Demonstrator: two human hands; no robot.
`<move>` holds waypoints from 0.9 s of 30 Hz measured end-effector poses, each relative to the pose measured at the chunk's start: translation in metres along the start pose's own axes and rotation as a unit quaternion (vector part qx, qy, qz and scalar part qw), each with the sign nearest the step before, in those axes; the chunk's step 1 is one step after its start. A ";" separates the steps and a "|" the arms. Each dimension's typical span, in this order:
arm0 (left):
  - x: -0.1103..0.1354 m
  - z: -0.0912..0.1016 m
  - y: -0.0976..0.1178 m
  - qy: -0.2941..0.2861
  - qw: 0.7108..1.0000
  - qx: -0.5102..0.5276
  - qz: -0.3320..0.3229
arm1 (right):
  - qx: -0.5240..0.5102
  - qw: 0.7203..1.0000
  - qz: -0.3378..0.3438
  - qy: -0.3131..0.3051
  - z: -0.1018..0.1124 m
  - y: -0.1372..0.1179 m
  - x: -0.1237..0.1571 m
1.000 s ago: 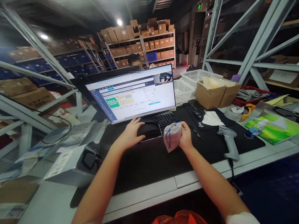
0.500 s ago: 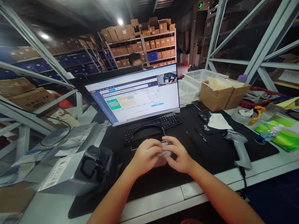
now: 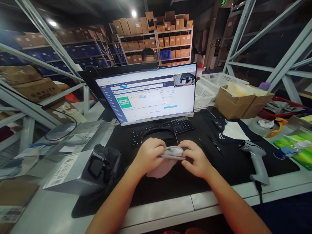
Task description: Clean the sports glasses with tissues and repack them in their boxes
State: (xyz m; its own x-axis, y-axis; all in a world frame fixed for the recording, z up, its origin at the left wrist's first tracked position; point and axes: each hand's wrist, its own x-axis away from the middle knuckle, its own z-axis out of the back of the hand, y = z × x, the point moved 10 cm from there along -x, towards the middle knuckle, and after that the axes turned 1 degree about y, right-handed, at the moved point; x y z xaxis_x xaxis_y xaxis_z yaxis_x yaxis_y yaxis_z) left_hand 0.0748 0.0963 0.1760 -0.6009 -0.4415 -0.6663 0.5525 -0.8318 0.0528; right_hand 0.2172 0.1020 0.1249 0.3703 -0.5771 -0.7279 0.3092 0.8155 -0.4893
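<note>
Between my two hands is a pale, soft pouch (image 3: 173, 151), held a little above the black desk mat. Its upper edge gapes slightly, and a whitish, limp part hangs down below it. My left hand (image 3: 152, 156) pinches its left end with bent fingers. The right end sits between the thumb and fingers of my right hand (image 3: 196, 159). What the pouch contains, I cannot make out. Just beyond my hands lies a black curved band (image 3: 159, 130), like a headphone's headband, in front of the keyboard (image 3: 185, 124).
A monitor (image 3: 151, 97) stands behind the keyboard. To the right lie a pen (image 3: 215, 145), a mouse (image 3: 219, 124), white paper (image 3: 235, 130) and a grey barcode scanner (image 3: 257, 159). Cardboard boxes (image 3: 231, 102) stand farther back. On the left is a grey box (image 3: 73, 172) beside black plastic.
My hands have drawn slightly apart, and more of the pale pouch shows, with its lower part hanging out. The whole view has shifted, so the desk things appear farther right.
</note>
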 end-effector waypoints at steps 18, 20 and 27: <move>0.009 -0.033 -0.011 -0.041 0.968 0.134 0.207 | -0.188 0.928 -0.263 0.183 0.026 0.068 0.020; 0.014 -0.042 -0.015 -0.087 0.956 0.133 0.248 | -0.263 0.855 -0.294 0.336 0.043 0.085 0.039; 0.012 -0.031 -0.022 -0.062 0.961 0.095 0.253 | -0.403 0.762 -0.293 0.415 0.046 0.107 0.042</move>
State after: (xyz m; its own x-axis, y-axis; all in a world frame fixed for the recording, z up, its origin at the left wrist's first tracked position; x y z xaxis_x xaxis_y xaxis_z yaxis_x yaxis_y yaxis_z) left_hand 0.0734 0.1193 0.1436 -0.3539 -0.8326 -0.4260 0.6844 -0.5410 0.4887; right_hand 0.3057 0.1629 0.0645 -0.4083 -0.8984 -0.1617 -0.5529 0.3844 -0.7393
